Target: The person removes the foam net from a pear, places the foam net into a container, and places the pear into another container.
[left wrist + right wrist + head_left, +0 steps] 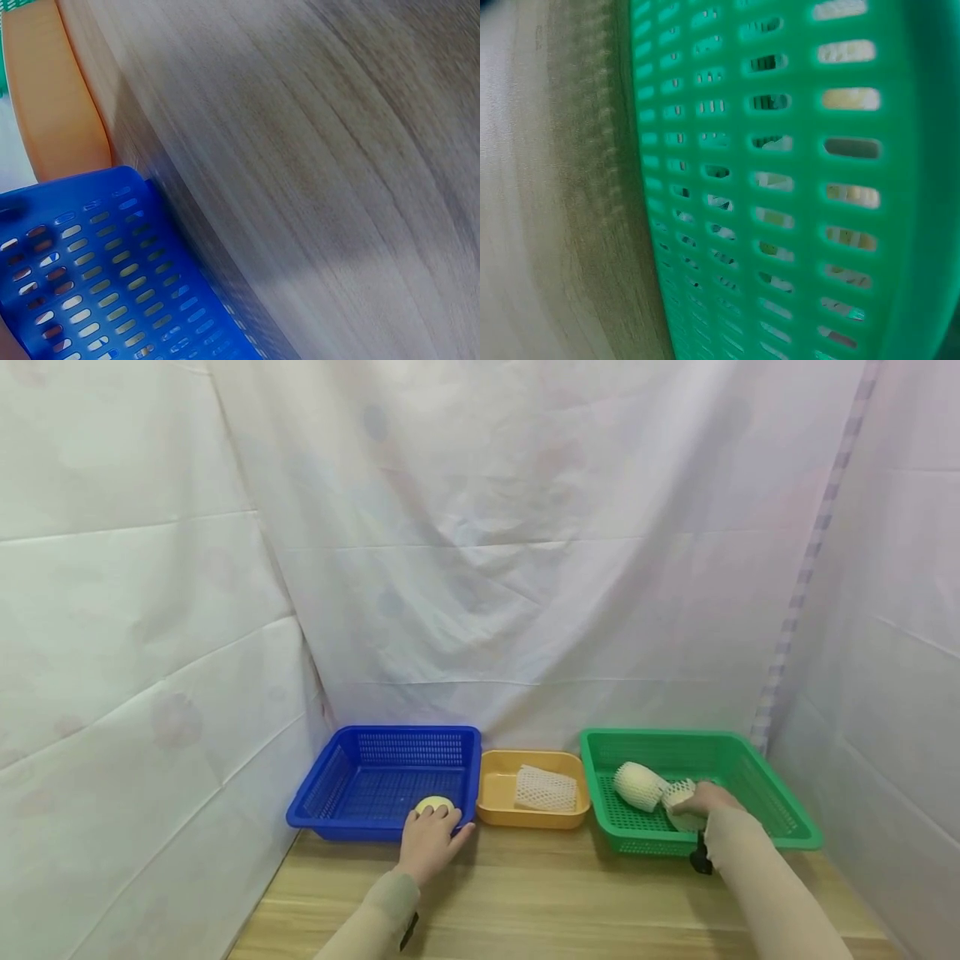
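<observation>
In the head view my left hand (429, 843) reaches over the front rim of the blue basket (382, 832), its fingers bent over a round, pale yellow fruit (433, 804). The palm side and the fruit's lower part are hidden. My right hand (708, 802) reaches into the green basket (660, 737) and grips a fruit in a white foam net (681, 814). Right beside it lies another netted fruit (640, 787), pale yellow under the mesh. In the right wrist view, the green basket's slotted wall (802, 217) covers most of the hand's work.
Between the two baskets stands a shallow orange tray (498, 815) with a flat white foam net (546, 788) in it. All three containers stand on a wooden table (555, 893). White cloth (480, 552) hangs behind and at both sides.
</observation>
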`<state>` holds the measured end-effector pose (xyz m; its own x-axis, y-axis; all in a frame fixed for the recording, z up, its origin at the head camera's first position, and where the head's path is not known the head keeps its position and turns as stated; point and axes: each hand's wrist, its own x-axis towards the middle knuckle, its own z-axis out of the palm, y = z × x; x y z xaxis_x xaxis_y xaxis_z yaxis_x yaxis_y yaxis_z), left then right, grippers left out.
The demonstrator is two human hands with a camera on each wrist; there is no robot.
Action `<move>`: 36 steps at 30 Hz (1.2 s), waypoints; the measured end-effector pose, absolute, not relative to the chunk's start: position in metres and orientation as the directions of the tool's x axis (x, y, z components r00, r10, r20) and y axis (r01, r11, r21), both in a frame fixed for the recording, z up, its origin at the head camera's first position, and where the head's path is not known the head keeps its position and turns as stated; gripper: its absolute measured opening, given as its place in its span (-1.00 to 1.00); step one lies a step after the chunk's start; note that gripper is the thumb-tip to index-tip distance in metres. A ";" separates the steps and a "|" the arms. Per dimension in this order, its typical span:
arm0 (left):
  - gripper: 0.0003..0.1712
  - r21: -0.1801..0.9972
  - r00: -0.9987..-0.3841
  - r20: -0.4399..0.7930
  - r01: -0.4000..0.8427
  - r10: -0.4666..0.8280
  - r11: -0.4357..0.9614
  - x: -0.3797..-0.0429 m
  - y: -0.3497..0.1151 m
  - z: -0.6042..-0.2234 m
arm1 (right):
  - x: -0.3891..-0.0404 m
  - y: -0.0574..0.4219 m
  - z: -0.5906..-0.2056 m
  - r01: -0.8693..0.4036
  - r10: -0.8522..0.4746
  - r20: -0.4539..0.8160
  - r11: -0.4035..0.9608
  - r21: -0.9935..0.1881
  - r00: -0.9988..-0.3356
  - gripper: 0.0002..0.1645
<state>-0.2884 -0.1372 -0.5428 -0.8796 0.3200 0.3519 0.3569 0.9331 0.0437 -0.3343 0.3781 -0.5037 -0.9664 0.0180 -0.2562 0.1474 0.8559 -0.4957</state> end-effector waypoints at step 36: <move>-0.38 0.021 -0.868 0.381 0.354 0.320 0.935 -0.289 -0.138 -0.548 | -0.329 0.368 -0.514 0.167 0.039 -0.250 0.842 -0.513 -0.967 -0.19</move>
<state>-0.2887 -0.1377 -0.5480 -0.8676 0.3196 0.3810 0.3535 0.9352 0.0205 -0.3287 0.3682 -0.5142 -0.9674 0.0391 -0.2501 0.1666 0.8422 -0.5128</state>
